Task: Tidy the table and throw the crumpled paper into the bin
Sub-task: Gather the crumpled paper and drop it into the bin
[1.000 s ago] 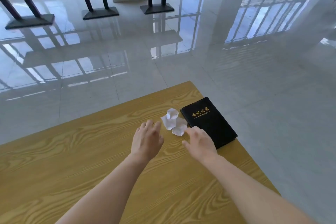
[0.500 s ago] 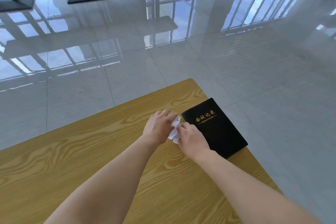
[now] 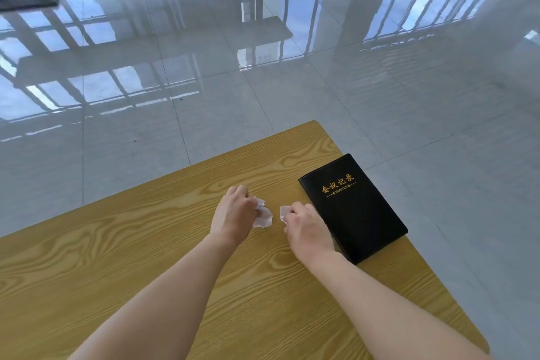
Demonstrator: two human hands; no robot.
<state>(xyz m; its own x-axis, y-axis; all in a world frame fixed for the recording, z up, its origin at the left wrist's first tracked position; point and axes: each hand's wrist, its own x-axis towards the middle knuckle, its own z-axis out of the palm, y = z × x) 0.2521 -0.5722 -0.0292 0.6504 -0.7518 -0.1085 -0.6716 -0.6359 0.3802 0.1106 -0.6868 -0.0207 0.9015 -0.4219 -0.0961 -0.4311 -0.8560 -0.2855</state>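
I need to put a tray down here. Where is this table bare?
Free: the table left of the left hand, and the strip between both hands and the far edge. Crowded: the right side, where both hands grip crumpled paper and the right hand sits beside the black notebook.

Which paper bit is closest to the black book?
The right paper, held by the right hand, next to the book. The left paper, in the left hand, is farther away.
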